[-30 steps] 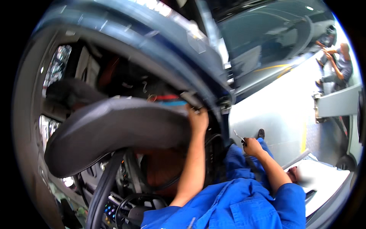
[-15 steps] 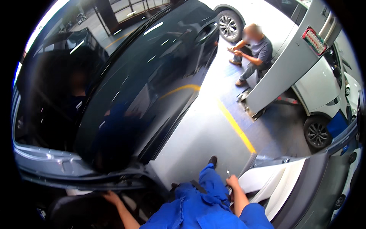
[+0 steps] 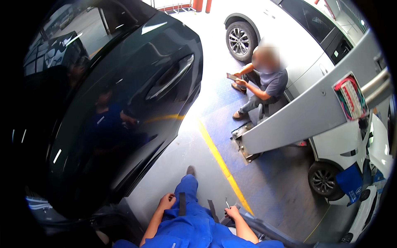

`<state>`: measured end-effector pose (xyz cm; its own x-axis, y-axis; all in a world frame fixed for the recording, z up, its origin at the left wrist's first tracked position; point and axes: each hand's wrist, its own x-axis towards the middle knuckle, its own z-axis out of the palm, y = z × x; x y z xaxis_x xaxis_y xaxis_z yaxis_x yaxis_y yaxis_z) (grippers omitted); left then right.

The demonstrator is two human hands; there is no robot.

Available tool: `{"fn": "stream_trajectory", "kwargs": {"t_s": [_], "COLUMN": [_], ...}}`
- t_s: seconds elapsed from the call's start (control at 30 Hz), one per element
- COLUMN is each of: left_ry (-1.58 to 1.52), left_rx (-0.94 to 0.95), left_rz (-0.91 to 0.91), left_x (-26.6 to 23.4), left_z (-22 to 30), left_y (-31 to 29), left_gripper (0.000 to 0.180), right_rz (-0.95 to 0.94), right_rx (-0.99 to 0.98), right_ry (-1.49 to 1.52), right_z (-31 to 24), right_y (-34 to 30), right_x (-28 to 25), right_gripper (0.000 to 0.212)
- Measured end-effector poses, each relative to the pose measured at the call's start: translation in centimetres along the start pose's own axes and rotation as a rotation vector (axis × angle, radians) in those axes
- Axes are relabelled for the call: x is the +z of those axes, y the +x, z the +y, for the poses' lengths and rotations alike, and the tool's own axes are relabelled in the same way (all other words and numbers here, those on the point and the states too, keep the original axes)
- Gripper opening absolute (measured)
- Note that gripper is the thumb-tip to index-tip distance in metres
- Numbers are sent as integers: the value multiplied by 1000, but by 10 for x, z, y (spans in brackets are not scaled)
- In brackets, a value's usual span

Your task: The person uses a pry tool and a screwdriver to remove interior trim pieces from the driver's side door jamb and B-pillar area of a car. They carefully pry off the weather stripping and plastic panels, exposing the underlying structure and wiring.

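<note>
Beside my left thigh hangs my left hand, its fingers curled in and nothing visible in them. On the other side of my body, my right hand is closed around a thin metal hand tool whose shiny end sticks up past the fingers; its exact kind is too small to make out. A dark car door with a long handle fills the left and mirrors my blue overalls. Grey floor lies under my forward foot.
A yellow floor line runs ahead on the right. Past it, a grey lift post with exposed wiring leans across the view. A seated person holds a flat object beside a white car. Another white car stands at the right.
I have stepped away from the car's door opening. My left hand has come off the dark interior to my thigh. The tool stays in my right hand.
</note>
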<state>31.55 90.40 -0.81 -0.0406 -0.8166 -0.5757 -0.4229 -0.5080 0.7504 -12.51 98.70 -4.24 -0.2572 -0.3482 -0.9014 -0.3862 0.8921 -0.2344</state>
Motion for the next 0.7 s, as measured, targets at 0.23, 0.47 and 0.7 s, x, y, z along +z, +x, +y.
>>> {"fn": "stream_trajectory", "kwargs": {"t_s": [0.23,0.47,0.7], "left_ry": [331,124,-43], "left_rx": [128,596,392], "left_rz": [-89,-186,-345], "left_x": [15,29,3], "left_z": [282,596,695], "left_y": [210,337,453], "left_gripper": [43,35,38], "right_rz": [66,295,84], "right_rx": [-42,-317,-464], "right_ry": [93,-143,-453], "right_z": [-189,-422,-669], "right_y": [83,132,216], "right_x": [-133,-282,-383], "right_gripper": [24,25,35]}}
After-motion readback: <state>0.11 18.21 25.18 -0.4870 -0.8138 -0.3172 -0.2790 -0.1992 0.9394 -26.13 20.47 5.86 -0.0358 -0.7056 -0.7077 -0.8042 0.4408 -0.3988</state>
